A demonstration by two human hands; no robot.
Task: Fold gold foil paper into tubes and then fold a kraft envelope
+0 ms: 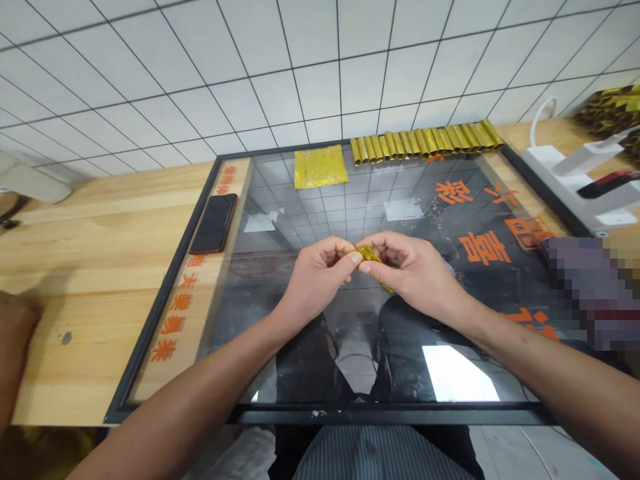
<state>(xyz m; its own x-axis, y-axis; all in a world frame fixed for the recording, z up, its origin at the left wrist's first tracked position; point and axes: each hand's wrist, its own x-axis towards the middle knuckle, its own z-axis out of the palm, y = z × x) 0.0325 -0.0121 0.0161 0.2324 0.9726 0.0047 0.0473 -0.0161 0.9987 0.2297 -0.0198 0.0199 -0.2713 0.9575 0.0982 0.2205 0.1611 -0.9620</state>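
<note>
- Pinching a narrow, shiny gold foil piece (370,253) between thumb and fingers of the left hand (317,275) and, just beside, of the right hand (413,268).
- Holding the foil piece, partly covered, over the middle of a black-framed glass panel (267,267) with orange characters, set on a pale wooden table (100,253).
- Noted near the panel's back edge: a flat, roughly square gold foil sheet (321,167) and, to its right, a side-by-side row of gold foil tubes (425,143).
- Found along the panel's left side: a black smartphone (214,223), lying flat.
</note>
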